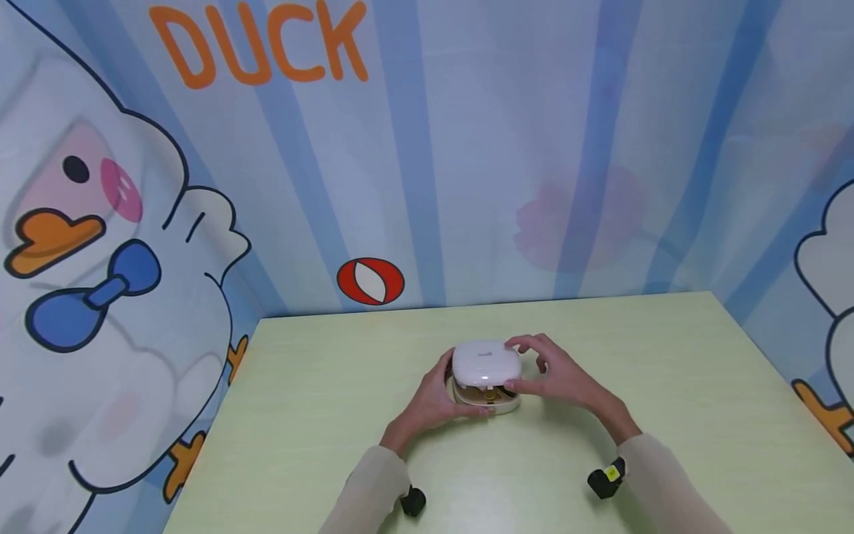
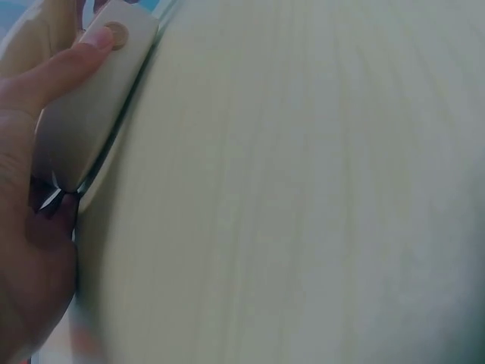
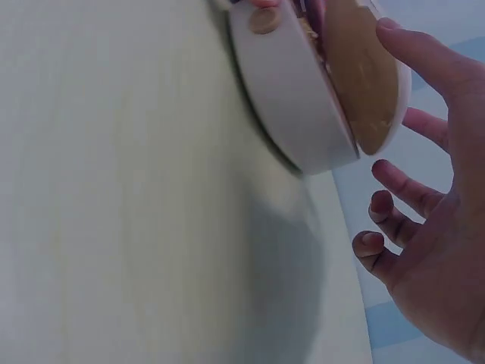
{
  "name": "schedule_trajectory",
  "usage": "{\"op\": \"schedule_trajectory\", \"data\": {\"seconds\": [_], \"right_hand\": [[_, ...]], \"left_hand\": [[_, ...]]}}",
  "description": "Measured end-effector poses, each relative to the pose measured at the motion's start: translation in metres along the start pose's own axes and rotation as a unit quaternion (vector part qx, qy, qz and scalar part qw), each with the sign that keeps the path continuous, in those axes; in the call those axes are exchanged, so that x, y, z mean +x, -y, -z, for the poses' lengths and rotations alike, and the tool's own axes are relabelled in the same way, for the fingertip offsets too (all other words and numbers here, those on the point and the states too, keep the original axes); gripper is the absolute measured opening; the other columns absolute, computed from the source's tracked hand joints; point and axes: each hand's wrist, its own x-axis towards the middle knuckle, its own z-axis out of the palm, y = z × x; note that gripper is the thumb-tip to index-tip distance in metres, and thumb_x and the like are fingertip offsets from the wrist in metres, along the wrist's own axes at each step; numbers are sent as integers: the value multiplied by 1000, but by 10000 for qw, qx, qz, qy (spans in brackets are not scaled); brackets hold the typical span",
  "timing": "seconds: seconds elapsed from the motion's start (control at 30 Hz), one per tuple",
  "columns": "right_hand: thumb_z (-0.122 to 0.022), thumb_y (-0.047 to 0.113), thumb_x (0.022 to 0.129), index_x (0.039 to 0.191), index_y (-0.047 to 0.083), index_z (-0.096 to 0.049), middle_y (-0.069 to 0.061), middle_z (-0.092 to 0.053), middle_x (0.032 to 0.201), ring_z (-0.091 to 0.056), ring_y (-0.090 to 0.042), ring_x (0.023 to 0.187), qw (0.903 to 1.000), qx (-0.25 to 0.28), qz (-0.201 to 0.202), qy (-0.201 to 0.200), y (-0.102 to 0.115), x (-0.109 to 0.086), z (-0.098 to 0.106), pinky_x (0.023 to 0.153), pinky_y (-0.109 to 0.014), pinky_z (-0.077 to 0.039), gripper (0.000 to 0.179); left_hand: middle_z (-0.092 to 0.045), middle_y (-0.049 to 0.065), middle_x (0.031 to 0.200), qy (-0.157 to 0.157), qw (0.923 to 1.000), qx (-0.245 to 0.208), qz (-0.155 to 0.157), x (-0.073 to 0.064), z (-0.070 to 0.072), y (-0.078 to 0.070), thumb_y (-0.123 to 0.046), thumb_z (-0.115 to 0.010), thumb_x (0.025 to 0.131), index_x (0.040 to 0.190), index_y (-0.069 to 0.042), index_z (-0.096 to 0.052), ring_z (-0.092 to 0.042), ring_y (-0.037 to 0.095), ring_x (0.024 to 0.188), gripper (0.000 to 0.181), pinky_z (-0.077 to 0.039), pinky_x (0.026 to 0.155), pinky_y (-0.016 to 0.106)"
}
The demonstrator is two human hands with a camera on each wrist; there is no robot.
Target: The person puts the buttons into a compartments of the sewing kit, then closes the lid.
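Note:
A small white rounded box [image 1: 508,407] stands on the table with its glossy lid [image 1: 485,363] raised part way. My left hand [image 1: 430,400] grips the base from the left, its thumb along the front beside a round tan button [image 2: 117,36]. At the lid's right side, my right hand [image 1: 557,377] holds the edge between thumb and index finger, the other fingers curled loosely off it. The right wrist view shows the lid's tan inner face [image 3: 364,83] with the right thumb [image 3: 428,61] at its rim. Something gold-coloured shows inside, mostly hidden by the lid.
The pale wooden table [image 1: 320,445] extends around the box. Behind it hangs a blue-striped cloth backdrop [image 1: 467,148] with duck drawings, meeting the table's far edge. Black wrist cameras [image 1: 606,478] sit at both sleeves, low over the tabletop.

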Motion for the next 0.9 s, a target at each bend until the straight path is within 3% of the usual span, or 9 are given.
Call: {"op": "schedule_trajectory", "data": {"seconds": [0.17,0.43,0.9], "right_hand": [[-86,46,85,151,21,-53,-14,-55,136,-53,-28,91,9994,-294,162,49,0,-9,-8,72,-36,-48,78],[-83,50,87,157,25,-48,-6,-54,150,-57,-19,85,9985,-430,153,312,-8,-16,-18,70,-28,-52,82],[-86,39,86,153,21,-54,-8,-60,144,-54,-12,64,9993,-357,-30,89,-1,-21,-26,58,-27,-50,76]], "left_hand": [[-41,-2,161,-10,10000,-65,44,0,0,0,-41,-98,70,164,-19,-26,-40,20,147,120,-35,120,43],[-40,-1,161,18,10000,-38,90,0,-1,-1,-40,-98,71,163,-19,-27,-40,19,147,118,-36,119,40],[-41,0,160,47,9999,-58,92,-2,0,-2,-41,-99,70,162,-18,-29,-41,19,146,118,-37,119,38]]}}
